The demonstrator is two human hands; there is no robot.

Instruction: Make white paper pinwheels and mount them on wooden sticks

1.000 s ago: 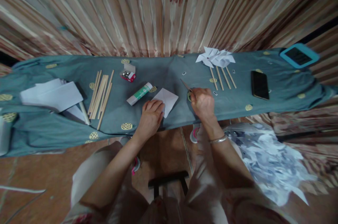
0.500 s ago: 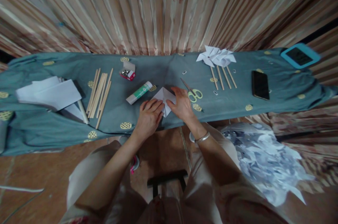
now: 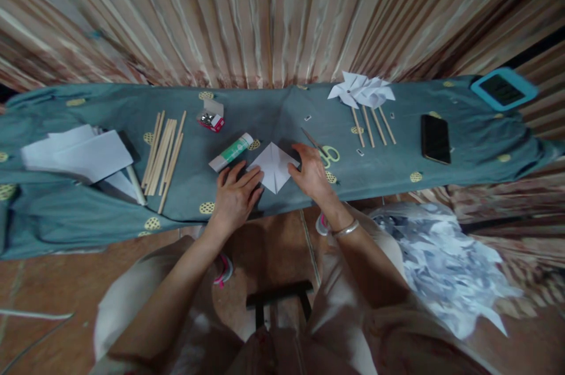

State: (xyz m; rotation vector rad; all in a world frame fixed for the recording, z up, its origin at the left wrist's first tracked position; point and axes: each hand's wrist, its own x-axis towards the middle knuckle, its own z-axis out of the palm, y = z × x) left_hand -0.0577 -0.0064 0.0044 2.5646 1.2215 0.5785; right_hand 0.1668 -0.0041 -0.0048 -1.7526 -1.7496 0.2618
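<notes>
A striped curtain hangs behind a long table [image 3: 132, 210] covered with a grey-green cloth. Near the middle of the near edge lies a white paper square [image 3: 274, 166], turned like a diamond, with cuts or creases running in from its corners. The left hand [image 3: 233, 197] rests flat on the cloth with the fingers spread and the fingertips touching the left corner of the paper; it grips nothing. The right hand [image 3: 312, 173] is also open, its fingers pressing on the right corner.

As I judge it, the step in hand is spreading and flattening the cut square, and the next move calls for a steady hold with one hand while the other lifts a single corner.

The scissors [image 3: 324, 151] lie just to the right of the right hand, and a glue stick [image 3: 231, 152] is just far-left of the paper. Further left is a bundle of wooden sticks [image 3: 165, 151] and a stack of white paper [image 3: 77, 154]. A small red box [image 3: 212, 116] stands open, with some small metal pieces inside; what kind I cannot tell. To the far right lie finished paper pinwheels [image 3: 362, 92] on sticks.
</notes>
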